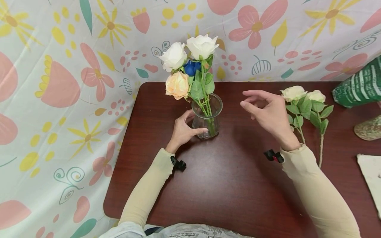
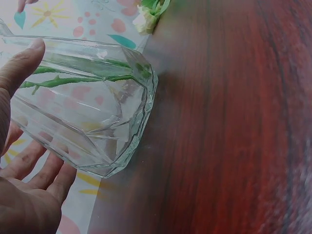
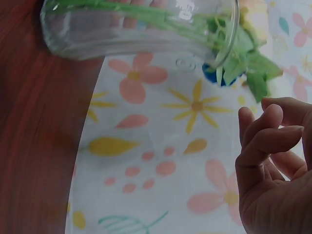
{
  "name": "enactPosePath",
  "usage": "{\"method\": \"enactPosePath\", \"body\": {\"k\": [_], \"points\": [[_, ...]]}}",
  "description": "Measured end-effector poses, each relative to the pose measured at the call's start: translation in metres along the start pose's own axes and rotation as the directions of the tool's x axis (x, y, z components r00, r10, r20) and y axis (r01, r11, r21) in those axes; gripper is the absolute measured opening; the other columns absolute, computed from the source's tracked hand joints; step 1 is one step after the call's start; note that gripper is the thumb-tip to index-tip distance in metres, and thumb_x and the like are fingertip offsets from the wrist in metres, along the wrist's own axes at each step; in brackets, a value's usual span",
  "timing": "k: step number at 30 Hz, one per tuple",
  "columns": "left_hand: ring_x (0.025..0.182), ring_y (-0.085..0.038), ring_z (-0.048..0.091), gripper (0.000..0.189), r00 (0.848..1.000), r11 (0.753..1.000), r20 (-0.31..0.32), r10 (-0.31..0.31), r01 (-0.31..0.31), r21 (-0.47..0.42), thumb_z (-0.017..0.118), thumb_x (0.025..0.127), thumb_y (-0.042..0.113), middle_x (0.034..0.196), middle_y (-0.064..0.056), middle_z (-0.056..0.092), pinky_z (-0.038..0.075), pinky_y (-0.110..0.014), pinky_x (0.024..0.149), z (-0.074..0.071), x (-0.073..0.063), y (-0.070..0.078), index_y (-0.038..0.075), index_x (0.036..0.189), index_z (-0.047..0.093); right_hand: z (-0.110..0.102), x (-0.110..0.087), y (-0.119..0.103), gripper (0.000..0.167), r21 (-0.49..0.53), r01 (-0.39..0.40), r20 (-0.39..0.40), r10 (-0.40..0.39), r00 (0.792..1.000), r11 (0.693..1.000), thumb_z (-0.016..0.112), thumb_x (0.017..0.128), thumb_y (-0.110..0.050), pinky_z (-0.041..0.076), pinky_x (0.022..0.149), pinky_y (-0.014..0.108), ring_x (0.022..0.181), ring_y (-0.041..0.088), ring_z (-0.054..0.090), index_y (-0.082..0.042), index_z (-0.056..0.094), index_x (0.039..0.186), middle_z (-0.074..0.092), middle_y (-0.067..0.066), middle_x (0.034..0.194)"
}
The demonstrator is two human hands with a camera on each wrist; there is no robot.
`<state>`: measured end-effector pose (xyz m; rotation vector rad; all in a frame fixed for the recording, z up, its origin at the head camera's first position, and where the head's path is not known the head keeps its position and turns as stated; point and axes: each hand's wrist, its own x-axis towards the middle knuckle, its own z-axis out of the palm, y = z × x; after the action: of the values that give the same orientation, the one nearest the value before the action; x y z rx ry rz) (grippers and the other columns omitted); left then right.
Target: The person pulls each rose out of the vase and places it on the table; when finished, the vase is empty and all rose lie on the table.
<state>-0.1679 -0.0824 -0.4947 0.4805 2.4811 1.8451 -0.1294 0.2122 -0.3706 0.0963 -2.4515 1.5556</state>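
Note:
A clear glass vase (image 1: 206, 109) with faceted sides stands on the table, holding several artificial roses by their green stems. Two white roses (image 1: 202, 47) top the bunch, with a blue rose (image 1: 192, 67) and a peach rose (image 1: 177, 85) below them. My left hand (image 1: 186, 129) grips the lower part of the vase, thumb in front and fingers around the far side; the left wrist view shows the thumb (image 2: 24, 63) against the glass. To the right of the vase, my right hand (image 1: 266, 110) hovers with loosely bent fingers, holding nothing. In the right wrist view those fingers (image 3: 253, 161) are apart from the leaves.
Two cream roses (image 1: 305, 102) lie on the table (image 1: 226, 185) beyond my right wrist. A green patterned object (image 1: 360, 84), a glass-like item (image 1: 369, 128) and a white cloth-like piece (image 1: 370, 178) are at the right. A floral curtain (image 1: 98, 72) hangs behind and left.

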Motion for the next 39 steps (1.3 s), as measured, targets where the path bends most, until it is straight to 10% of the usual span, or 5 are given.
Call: {"method": "enactPosePath", "body": {"k": [10, 19, 39], "points": [[0.132, -0.034, 0.071, 0.074, 1.000, 1.000, -0.003, -0.002, 0.002, 0.003, 0.102, 0.076, 0.018, 0.139, -0.014, 0.074, 0.056, -0.049, 0.118, 0.000, 0.000, -0.001, 0.008, 0.140, 0.068, 0.034, 0.014, -0.019, 0.028, 0.016, 0.063, 0.073, -0.064, 0.995, 0.998, 0.084, 0.095, -0.015, 0.047, 0.048, 0.021, 0.050, 0.013, 0.062, -0.015, 0.082, 0.123, 0.075, -0.023, 0.085], [0.131, -0.032, 0.071, 0.074, 1.000, 1.000, -0.004, -0.009, 0.009, 0.023, 0.102, 0.076, 0.020, 0.138, -0.011, 0.074, 0.056, -0.048, 0.118, -0.001, 0.000, 0.000, 0.009, 0.141, 0.068, 0.058, 0.031, -0.029, 0.029, -0.043, 0.113, 0.129, -0.107, 0.986, 0.993, 0.083, 0.097, -0.016, 0.051, 0.050, 0.023, 0.055, 0.009, 0.064, -0.013, 0.081, 0.126, 0.082, 0.010, 0.098], [0.133, -0.031, 0.069, 0.072, 1.000, 0.999, 0.003, -0.019, 0.019, 0.046, 0.101, 0.078, 0.025, 0.140, -0.008, 0.074, 0.055, -0.051, 0.119, -0.001, 0.000, -0.002, 0.014, 0.141, 0.068, 0.087, 0.055, -0.045, 0.014, -0.179, 0.144, 0.100, -0.128, 0.987, 0.973, 0.087, 0.090, -0.022, 0.042, 0.055, 0.020, 0.059, 0.011, 0.061, -0.010, 0.084, 0.098, 0.083, 0.012, 0.088]]}}
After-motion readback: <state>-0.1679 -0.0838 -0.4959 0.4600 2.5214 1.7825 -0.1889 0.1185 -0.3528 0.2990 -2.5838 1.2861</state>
